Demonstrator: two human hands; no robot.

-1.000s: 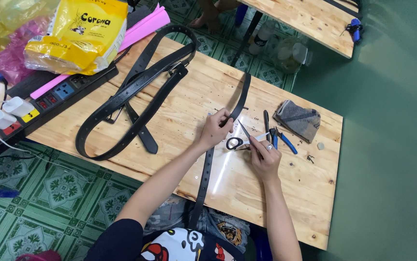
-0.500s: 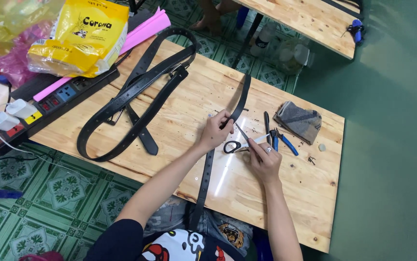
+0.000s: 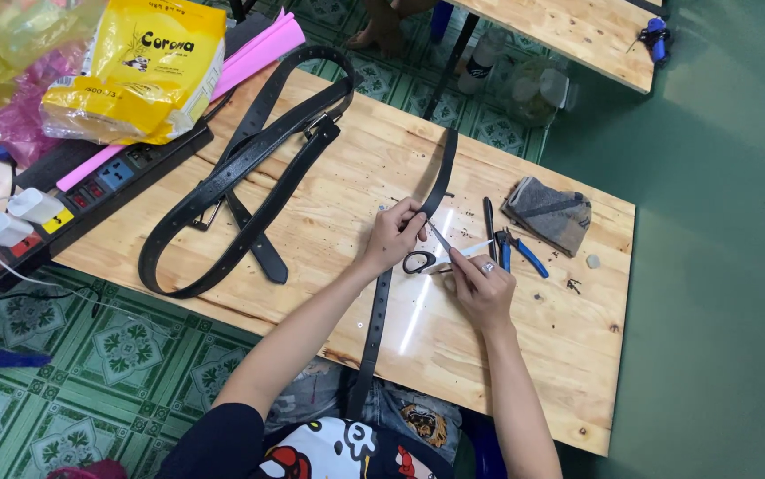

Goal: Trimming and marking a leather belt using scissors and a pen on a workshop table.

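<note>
The left hand [image 3: 393,235] pinches a long black belt [image 3: 381,302] where it crosses the middle of the table [image 3: 356,177]. The strap runs from about 12 o'clock of that hand, up past the far side of the board, down to 6 o'clock, where it hangs over the near edge toward the person's lap. The right hand [image 3: 482,286], at 4 o'clock of the left, is closed on a thin, pale pointed tool [image 3: 443,239] whose tip meets the belt just beside the left fingertips.

The main risk, as I judge it, is the tip skidding off the smooth leather into the left fingers, since they sit right next to the contact point. The hanging end could also drag the strap sideways and spoil the placement. Scissors [image 3: 420,262] lie touching or just under the work, and could be knocked.

The belt is flat, matte, narrow, with a row of small punched holes near the lower end. At 9 o'clock lies a looped pile of wider black belts [image 3: 240,177], stiff and glossy. At 3 o'clock are blue-handled pliers [image 3: 517,253] and a folded grey cloth [image 3: 549,213]. The table is pale knotted pine, slightly shiny.
</note>
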